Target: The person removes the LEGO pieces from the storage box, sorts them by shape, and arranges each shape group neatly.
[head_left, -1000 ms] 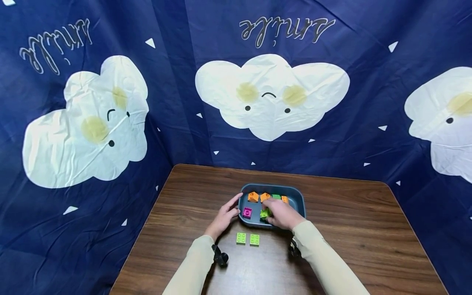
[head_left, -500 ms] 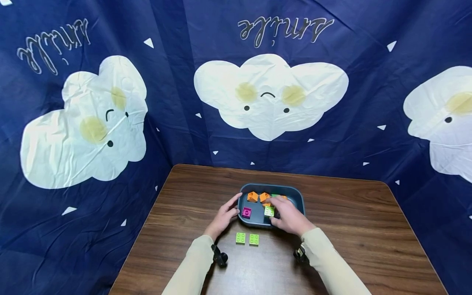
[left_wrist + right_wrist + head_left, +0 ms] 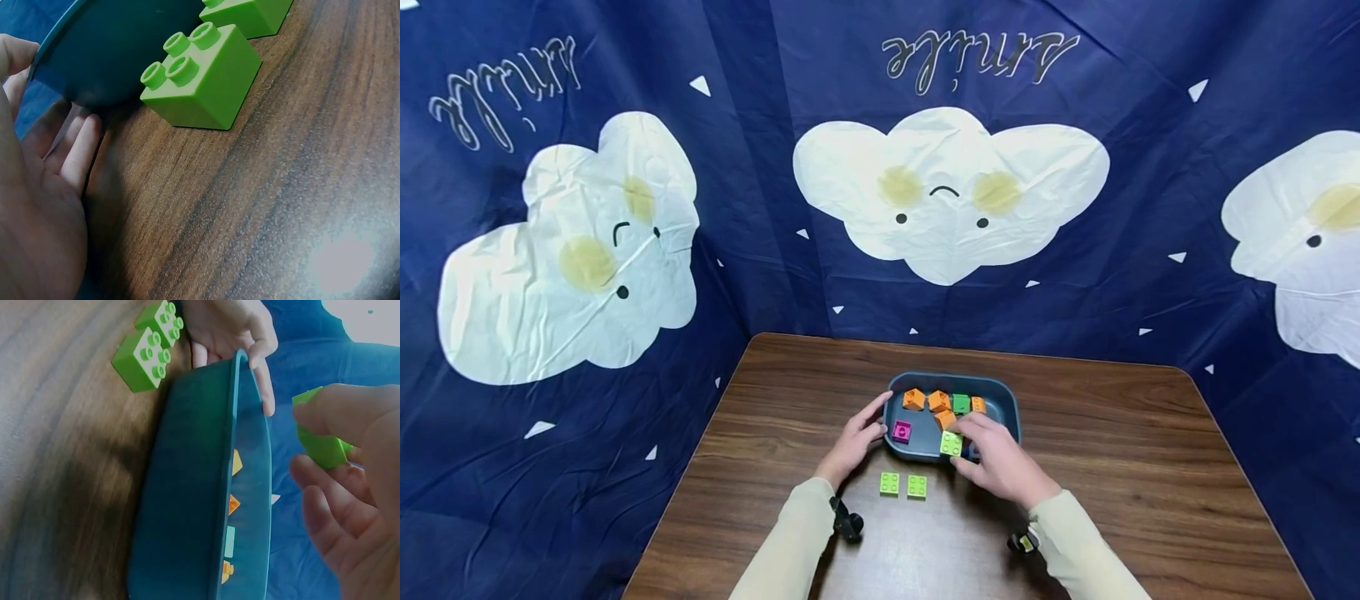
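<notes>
A lime green toy brick (image 3: 951,443) is pinched between thumb and fingers of my right hand (image 3: 1003,465), raised above the near side of the blue-grey bin (image 3: 1000,450). The same brick (image 3: 322,440) shows in the right wrist view, held clear of the rim. My left hand (image 3: 853,446) rests against the bin's left end, fingers fairly straight, touching the rim. Inside the bin lie a magenta brick (image 3: 902,432), several orange bricks (image 3: 938,402) and a green brick (image 3: 960,404). The right hand hides part of the bin's floor.
On the wooden table (image 3: 820,375), two lime green bricks, one left (image 3: 889,484) and one right (image 3: 917,487), sit side by side in front of the bin. A dark blue curtain (image 3: 760,208) with clouds hangs behind the table.
My right hand has lifted the lime green brick from inside the bin and moved it toward me and slightly right. The left hand stays at the bin's left end.
</notes>
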Motion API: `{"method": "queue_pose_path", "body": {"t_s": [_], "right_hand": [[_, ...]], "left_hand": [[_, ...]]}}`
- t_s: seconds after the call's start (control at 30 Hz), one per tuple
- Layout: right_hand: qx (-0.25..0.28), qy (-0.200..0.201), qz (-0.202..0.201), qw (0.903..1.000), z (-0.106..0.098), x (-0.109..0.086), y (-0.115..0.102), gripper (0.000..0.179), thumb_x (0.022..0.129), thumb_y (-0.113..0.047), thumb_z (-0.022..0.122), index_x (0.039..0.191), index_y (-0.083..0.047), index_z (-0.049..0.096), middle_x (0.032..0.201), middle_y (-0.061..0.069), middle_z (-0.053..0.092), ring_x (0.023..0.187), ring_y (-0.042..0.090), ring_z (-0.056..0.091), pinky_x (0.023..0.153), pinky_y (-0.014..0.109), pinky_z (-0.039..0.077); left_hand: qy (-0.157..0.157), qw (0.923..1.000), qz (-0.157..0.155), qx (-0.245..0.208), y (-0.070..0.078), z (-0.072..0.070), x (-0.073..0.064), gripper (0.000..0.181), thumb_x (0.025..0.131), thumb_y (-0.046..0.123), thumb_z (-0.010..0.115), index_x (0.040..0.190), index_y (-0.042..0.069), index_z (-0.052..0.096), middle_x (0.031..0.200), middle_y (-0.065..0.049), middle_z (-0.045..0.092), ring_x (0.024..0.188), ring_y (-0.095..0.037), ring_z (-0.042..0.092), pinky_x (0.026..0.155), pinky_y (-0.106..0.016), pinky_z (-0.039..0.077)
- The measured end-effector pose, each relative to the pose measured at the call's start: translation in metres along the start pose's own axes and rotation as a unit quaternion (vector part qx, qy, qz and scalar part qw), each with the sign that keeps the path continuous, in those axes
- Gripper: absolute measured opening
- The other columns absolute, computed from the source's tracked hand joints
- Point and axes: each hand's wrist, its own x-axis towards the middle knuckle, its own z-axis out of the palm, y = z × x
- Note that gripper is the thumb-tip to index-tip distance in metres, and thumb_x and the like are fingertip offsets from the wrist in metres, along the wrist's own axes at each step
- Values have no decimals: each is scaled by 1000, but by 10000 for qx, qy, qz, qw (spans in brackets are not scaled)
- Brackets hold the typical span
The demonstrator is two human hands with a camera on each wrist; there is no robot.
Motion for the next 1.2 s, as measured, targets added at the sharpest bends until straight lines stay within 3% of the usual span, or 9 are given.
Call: {"method": "queue_pose_path", "body": {"t_s": [0.17,0.33,0.53,0.7,1.2], "right_hand": [[254,187,-147,9994,3,-12,-6,40,86,-14,87,123,-7,72,116,1,70,96,14,67,77,32,60],[620,137,-125,9979,16,-27,-10,38,84,-11,88,118,-9,72,110,-2,67,86,13,66,71,28,60],[653,67,-130,9978,34,-42,-10,37,81,-11,90,114,-10,72,107,-5,66,88,9,62,73,23,57],[710,-43,-2,9975,47,-48,-7,35,83,-14,89,115,-10,73,106,-6,66,88,9,61,73,23,54],[772,153,370,9962,76,-58,12,35,81,-9,89,113,-9,75,102,-5,66,86,8,62,73,23,55]], "left_hand": [[-9,10000,-29,79,-1,0,1,64,103,4,52,163,23,42,170,-12,32,152,-34,37,118,-51,40],[-21,9999,-67,100,-1,-1,0,64,103,4,52,163,24,42,170,-11,33,151,-35,39,118,-51,41],[-34,10000,-53,35,-3,-2,2,64,103,3,52,163,24,43,170,-12,33,150,-35,40,117,-51,42],[-51,9999,-128,44,-1,-2,2,64,103,4,51,163,26,43,171,-10,32,151,-32,38,118,-50,41],[-114,9998,-120,94,0,-2,1,62,105,6,50,163,27,42,171,-11,31,152,-33,37,118,-51,41]]}}
